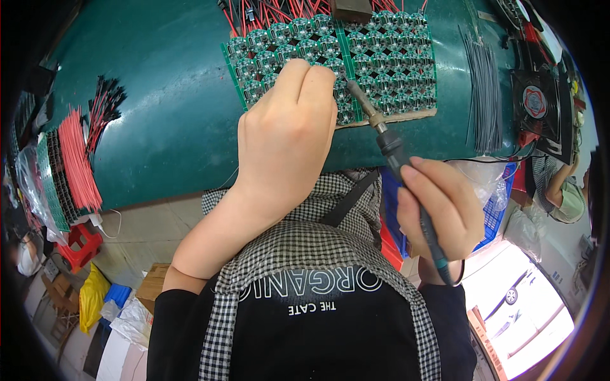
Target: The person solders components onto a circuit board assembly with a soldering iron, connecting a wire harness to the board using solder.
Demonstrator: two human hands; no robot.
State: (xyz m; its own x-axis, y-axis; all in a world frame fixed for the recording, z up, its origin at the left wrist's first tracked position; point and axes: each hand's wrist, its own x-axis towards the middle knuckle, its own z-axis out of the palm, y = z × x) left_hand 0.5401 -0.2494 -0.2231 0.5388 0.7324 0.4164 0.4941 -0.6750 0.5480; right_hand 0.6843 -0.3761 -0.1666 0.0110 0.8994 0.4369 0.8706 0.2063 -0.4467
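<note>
My right hand (448, 209) is wrapped round the handle of a soldering iron (394, 149). The iron's tip points up and left, close to the panels of round green circuit boards (387, 60) on the bench. Over the left part of these boards, my left hand (286, 133) is closed with its fingertips bent down in a pinch. Whatever it pinches, if anything, is hidden behind the hand. Red and black wires (279, 11) run from the far edge of the boards. A dark block (351, 9) rests on that far edge.
Grey wires (484, 92) lie right of the boards, beside a black fan (535, 105). On the left are red wires (79, 159), black-ended wires (107, 108) and more green boards (54, 181). A blue crate (499, 213) stands below the bench; another person (565, 193) is at far right.
</note>
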